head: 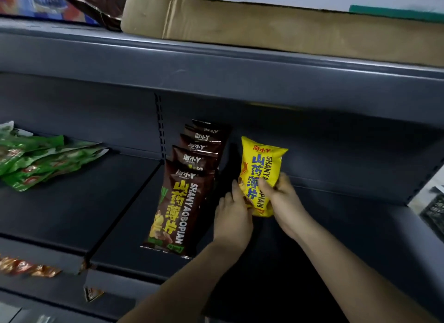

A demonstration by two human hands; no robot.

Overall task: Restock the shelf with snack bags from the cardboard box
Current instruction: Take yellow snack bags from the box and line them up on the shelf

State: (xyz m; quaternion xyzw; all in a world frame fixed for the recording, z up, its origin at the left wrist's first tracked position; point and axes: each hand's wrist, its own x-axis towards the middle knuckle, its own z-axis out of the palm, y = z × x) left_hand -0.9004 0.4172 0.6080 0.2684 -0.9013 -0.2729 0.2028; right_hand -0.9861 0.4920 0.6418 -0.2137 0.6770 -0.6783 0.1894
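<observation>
Head view: only camera, looking down at the dark shelf [336,226] and both my hands.
Yellow bag: yellow snack bag [263,168] stands upright on the shelf, long axis vertical, top leaning slightly away from me toward the back panel.
Left hand: left hand [231,217] on the bag's lower left edge, fingers curled against that side, steadying it.
Right hand: right hand [282,197] wraps the bag's lower right, thumb across the front print, fingers behind. Firm hold.
Brown row: brown snack bags [182,202] stand in a front-to-back file just left of the yellow bag, with a narrow gap between.
Key relation: bag sits straight ahead of both hands, between them; the free slot runs toward me, in front of it. Right hand has more wrap, so I judge it leads the seating and the left only squares the edge.
Cardboard box: cardboard box [264,27] on the top tier above, well apart; next bag means reaching up.
Green packs: green packs [40,159] lie flat far left.
Progress: yellow column just starting, one bag in.
</observation>
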